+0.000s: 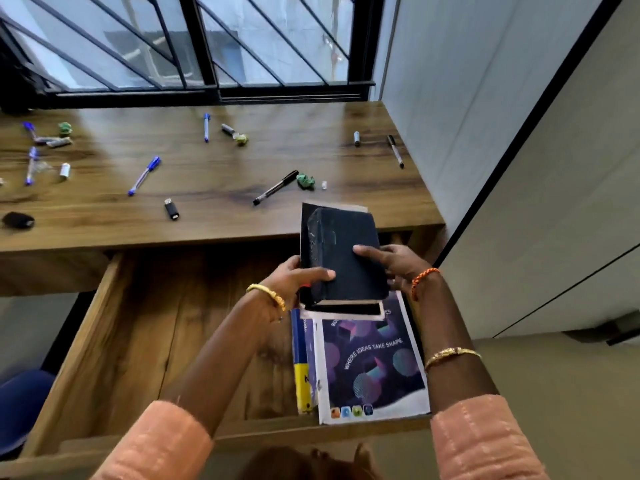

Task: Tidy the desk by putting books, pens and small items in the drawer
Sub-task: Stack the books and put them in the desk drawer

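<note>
Both hands hold a thick dark blue book (346, 251), stacked on a thin black book (341, 308), above the right side of the open wooden drawer (138, 341). My left hand (294, 277) grips the stack's left edge, thumb on the cover. My right hand (394, 263) grips the right edge. Under them in the drawer lies a purple notebook (372, 368) printed "Where ideas take shape", on a blue and yellow book (303, 368). Pens lie scattered on the desk (225, 168): a black pen (275, 187), a blue pen (144, 175), another blue pen (206, 127).
On the desk also lie a black USB stick (171, 209), green crumpled paper (305, 181), a black marker (395, 150), small batteries (64, 172) and a dark item (18, 220). A barred window stands behind the desk, a white wall at the right.
</note>
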